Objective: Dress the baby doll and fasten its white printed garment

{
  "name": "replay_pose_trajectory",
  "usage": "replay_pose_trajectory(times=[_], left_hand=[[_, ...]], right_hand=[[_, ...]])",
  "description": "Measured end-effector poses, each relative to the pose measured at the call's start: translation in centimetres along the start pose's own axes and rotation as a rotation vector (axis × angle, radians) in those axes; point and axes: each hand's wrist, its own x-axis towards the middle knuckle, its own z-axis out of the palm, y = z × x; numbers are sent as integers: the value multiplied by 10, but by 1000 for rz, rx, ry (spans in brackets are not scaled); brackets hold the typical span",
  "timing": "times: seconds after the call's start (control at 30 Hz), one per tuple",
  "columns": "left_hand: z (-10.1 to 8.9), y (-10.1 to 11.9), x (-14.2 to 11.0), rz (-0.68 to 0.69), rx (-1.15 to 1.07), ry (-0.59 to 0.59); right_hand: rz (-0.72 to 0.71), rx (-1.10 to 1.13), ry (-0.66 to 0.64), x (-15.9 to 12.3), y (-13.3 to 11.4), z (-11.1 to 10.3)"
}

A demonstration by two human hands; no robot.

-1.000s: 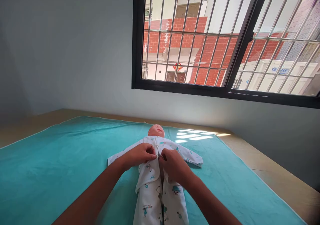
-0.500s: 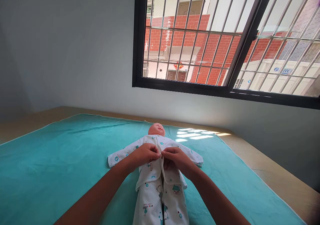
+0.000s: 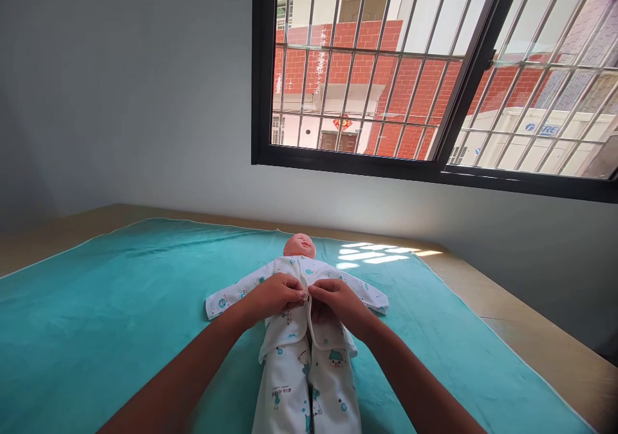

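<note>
A baby doll (image 3: 300,246) lies on its back, dressed in a white printed jacket (image 3: 284,331) and matching trousers (image 3: 333,398). Both my hands meet at the jacket's front opening on the chest. My left hand (image 3: 282,293) pinches one front edge, thumb against fingers. Close beside it, my right hand (image 3: 333,295) pinches the other edge. Below my fingers the two flaps hang apart. Any fastener between the fingertips is too small to make out. The doll's sleeves stretch out to both sides.
A turquoise cloth (image 3: 120,318) spreads under the doll over a wooden surface (image 3: 526,318). Behind stands a grey wall (image 3: 145,99) with a barred, dark-framed window (image 3: 347,160). Sunlight patches fall on the cloth at the back right.
The whole view has shifted slightly. Both hands stay pinched at the jacket's front edges, with their fingertips still close together.
</note>
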Motion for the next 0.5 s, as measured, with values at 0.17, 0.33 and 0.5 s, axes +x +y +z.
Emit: replay_pose_trajectory(times=[0.17,0.33,0.5], left_hand=[[-1,1,0,-1,7,0],[-2,-1,3,-7,49,7],[0,-2,4,-15,148,55]], right_hand=[[31,60,-104,-1,0,-11],[54,28,-100,-2,-2,-11],[42,-29,-11,-2,0,-3]])
